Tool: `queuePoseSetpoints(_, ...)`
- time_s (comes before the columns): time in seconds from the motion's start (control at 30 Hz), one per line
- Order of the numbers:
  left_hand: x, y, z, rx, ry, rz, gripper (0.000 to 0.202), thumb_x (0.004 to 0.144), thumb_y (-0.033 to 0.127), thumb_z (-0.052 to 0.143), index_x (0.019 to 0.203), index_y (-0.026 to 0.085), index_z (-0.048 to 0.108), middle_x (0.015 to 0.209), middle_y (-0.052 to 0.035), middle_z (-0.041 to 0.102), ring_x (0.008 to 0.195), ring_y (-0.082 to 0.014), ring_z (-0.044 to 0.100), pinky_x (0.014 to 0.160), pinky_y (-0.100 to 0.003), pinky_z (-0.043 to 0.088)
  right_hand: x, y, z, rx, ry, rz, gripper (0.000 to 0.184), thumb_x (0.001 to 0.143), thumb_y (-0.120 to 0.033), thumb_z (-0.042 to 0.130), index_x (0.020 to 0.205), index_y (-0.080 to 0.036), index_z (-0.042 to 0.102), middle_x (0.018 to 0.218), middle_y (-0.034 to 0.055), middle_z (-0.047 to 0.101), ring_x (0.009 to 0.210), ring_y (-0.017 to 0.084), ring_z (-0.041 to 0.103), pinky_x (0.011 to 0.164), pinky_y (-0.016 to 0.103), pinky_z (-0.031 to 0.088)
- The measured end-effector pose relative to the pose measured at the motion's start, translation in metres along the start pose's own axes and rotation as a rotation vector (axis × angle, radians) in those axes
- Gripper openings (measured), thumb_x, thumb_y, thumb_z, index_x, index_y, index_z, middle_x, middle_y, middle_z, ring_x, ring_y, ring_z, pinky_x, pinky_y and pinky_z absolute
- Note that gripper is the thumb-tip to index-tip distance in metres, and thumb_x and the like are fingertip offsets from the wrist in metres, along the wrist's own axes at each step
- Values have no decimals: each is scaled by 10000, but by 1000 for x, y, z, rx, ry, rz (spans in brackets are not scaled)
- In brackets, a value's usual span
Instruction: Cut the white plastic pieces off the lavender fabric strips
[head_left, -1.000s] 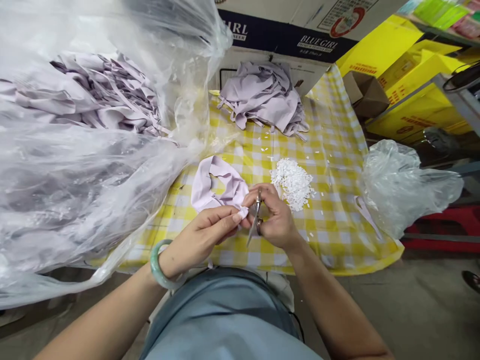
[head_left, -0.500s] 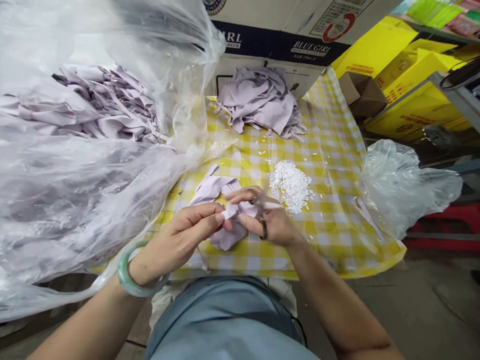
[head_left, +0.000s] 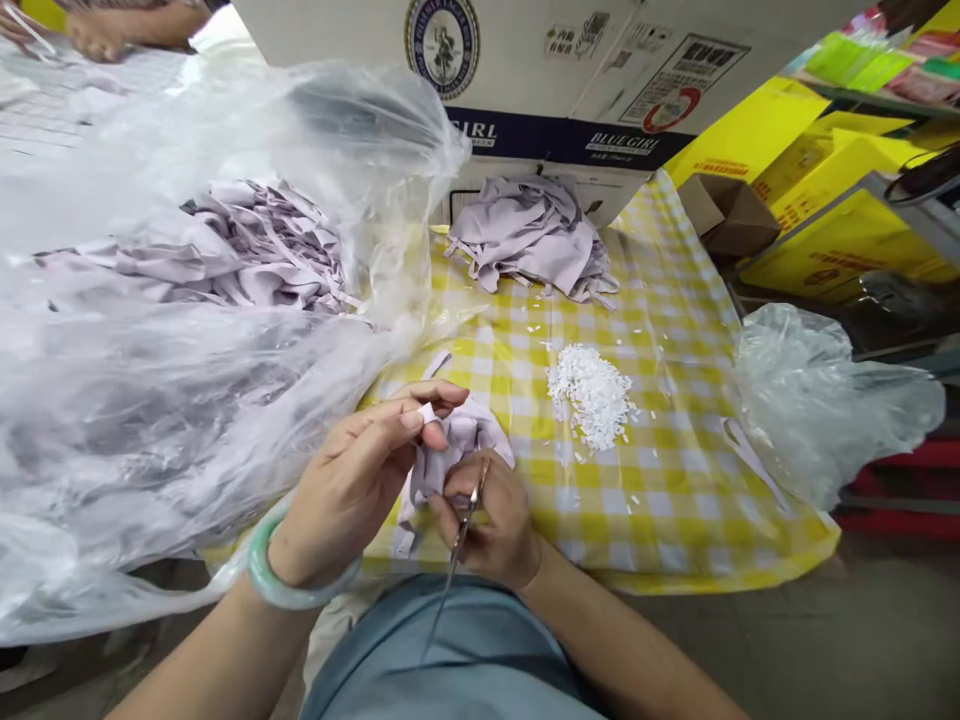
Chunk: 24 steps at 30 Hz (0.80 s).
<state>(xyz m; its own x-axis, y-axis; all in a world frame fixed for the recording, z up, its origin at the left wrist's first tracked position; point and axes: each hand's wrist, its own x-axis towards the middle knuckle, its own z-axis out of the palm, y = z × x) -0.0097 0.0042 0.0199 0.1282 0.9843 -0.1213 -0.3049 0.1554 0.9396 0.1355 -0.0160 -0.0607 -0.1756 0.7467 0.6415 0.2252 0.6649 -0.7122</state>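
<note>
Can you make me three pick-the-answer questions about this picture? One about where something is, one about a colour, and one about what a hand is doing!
1. Where is the pile of tiny white bits?
A) on the checked tablecloth
B) inside the big clear bag
C) on the floor

2. What colour is the bangle on the left wrist?
A) red
B) pale green
C) black

3. What does the right hand hold?
A) nothing
B) a pencil
C) small scissors

Answers: 1 A, the bits lie on the yellow-and-white cloth. 2 B, the ring looks milky green. 3 C, thin metal blades stick out of that hand, beside the lilac cloth piece the left hand pinches.
</note>
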Motion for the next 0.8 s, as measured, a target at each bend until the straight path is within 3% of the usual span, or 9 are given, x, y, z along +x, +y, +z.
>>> queuePoseSetpoints(0.13, 1, 1, -4, 68, -93, -25, 332, 923, 255, 551, 661, 173, 739, 1154, -70, 660, 1184, -225, 548, 890, -232, 480, 17, 6, -21, 145, 17, 316, 130, 850, -274, 672, 956, -219, 622, 939, 54, 673, 878, 195, 646, 810, 353, 527)
queuePoseSetpoints(0.3, 5, 11, -20, 188, -201, -8, 335, 936, 283, 551, 672, 174, 726, 1178, -81, 643, 1189, -259, 545, 995, -314, 439, 57, 16, -42, 597, -568, 706, 301, 777, -448, 743, 821, -181, 609, 703, -21, 588, 620, 118, 551, 606, 263, 465)
queuePoseSetpoints(0.33, 6, 13, -24, 207, -189, -2, 341, 937, 294, 547, 670, 175, 722, 1166, -85, 644, 1175, -263, 549, 976, -321, 445, 63, 16, -44, 598, -607, 716, 300, 767, -434, 753, 778, -181, 591, 659, -39, 550, 570, 99, 507, 570, 250, 434)
queuePoseSetpoints(0.4, 7, 18, -31, 244, -158, 23, 358, 936, 315, 539, 653, 175, 707, 1126, -98, 648, 1141, -271, 556, 946, -339, 454, 73, 15, -45, 483, -490, 622, 253, 762, -358, 754, 733, -189, 568, 657, -45, 535, 576, 97, 491, 585, 251, 429)
queuePoseSetpoints(0.47, 8, 24, -35, 291, -125, 57, 370, 932, 327, 540, 629, 176, 690, 1090, -109, 648, 1118, -277, 557, 938, -355, 456, 80, 12, -42, 356, -279, 442, 191, 769, -277, 727, 734, -203, 555, 778, -6, 614, 739, 140, 580, 727, 292, 483)
queuePoseSetpoints(0.53, 8, 30, -36, 336, -122, 94, 367, 922, 333, 552, 614, 180, 680, 1052, -112, 640, 1110, -276, 551, 933, -354, 459, 84, 12, -35, 356, -194, 334, 151, 780, -258, 700, 774, -212, 556, 953, 37, 670, 927, 178, 611, 870, 342, 488)
queuePoseSetpoints(0.6, 8, 35, -37, 364, -141, 106, 371, 906, 351, 570, 593, 179, 667, 1012, -117, 628, 1071, -272, 554, 878, -340, 480, 85, 14, -24, 484, -338, 417, 167, 793, -320, 697, 836, -212, 577, 972, 42, 678, 875, 168, 621, 820, 334, 509)
queuePoseSetpoints(0.7, 8, 42, -43, 364, -111, 60, 344, 884, 377, 600, 625, 170, 690, 1012, -128, 617, 861, -220, 557, 667, -295, 479, 84, 19, -9, 657, -626, 624, 313, 737, -445, 747, 844, -193, 596, 715, -28, 588, 579, 104, 522, 572, 251, 459)
queuePoseSetpoints(0.8, 7, 45, -53, 320, -18, 22, 279, 870, 341, 621, 673, 165, 712, 1014, -104, 601, 687, -140, 468, 543, -250, 408, 90, 22, -10, 548, -422, 557, 276, 748, -410, 740, 810, -200, 571, 663, -53, 523, 527, 87, 460, 528, 240, 408)
